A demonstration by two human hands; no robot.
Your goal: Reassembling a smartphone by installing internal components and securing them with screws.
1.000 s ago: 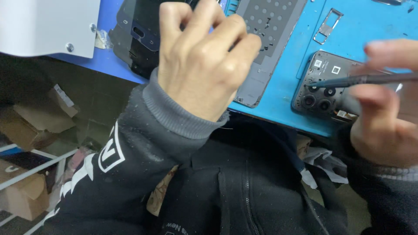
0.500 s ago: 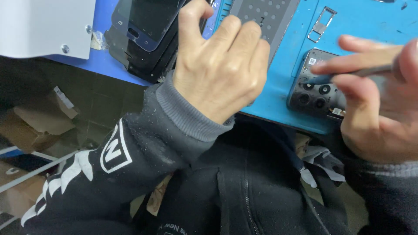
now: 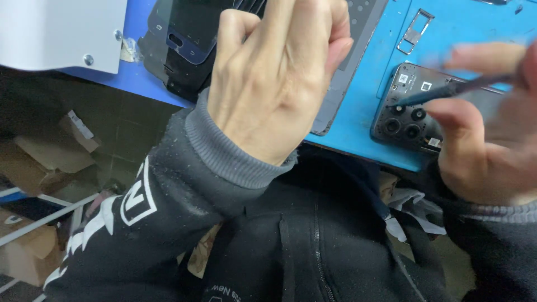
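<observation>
My left hand (image 3: 274, 78) is raised close to the camera over the blue work mat (image 3: 358, 120), fingers together and slightly curled, nothing visible in it. It hides part of a dark grey phone panel (image 3: 341, 95). My right hand (image 3: 486, 128) grips a thin dark tool (image 3: 447, 92), its tip resting on the camera end of an opened black phone (image 3: 405, 114) lying on the mat. The right hand is blurred.
A stack of dark phone screens (image 3: 179, 39) lies at the mat's left edge beside a white box (image 3: 61, 33). A small metal bracket (image 3: 417, 28) sits on the mat. Cardboard boxes (image 3: 45, 156) and a shelf rail are below the bench at left.
The view has shifted; my left hand now sits higher and nearer the camera. My right hand with the tool has stayed at the phone's camera end, moving slightly.
</observation>
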